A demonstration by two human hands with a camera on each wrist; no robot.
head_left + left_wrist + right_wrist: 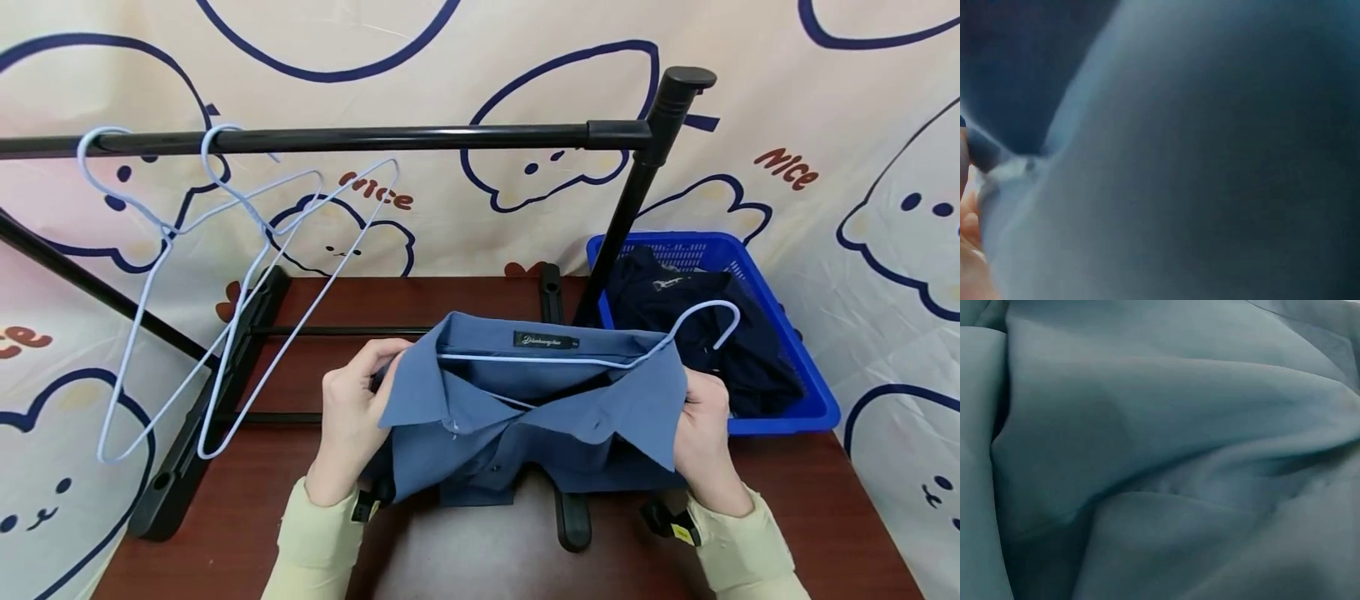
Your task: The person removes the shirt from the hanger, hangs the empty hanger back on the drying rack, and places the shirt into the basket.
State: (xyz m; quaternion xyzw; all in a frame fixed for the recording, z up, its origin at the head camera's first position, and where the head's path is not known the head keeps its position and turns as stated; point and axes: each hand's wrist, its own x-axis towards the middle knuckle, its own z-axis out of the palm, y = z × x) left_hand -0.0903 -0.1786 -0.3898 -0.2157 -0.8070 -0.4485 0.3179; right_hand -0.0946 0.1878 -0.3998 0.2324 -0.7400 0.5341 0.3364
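A blue collared shirt [480, 450] is held up in front of me in the head view, its dark neck label [546, 340] facing me. A light blue hanger [536, 360] lies inside the collar opening, and its hook sticks out past the collar on the right. My left hand [348, 412] grips the cloth at the shirt's left side, thumb on top. At the other side my right hand [705, 425] holds the fabric, its fingertips hidden behind the collar. Blue cloth [1179, 162] fills most of the left wrist view, and folds of the shirt [1147, 431] cover the right wrist view.
Two light blue hangers [258, 250] hang from the black rack's rail [420, 138] at left. Behind my right hand, a blue basket [806, 383] holds dark clothes [675, 292]. The rack's post [630, 200] rises beside the basket. Everything stands on a brown table [825, 517].
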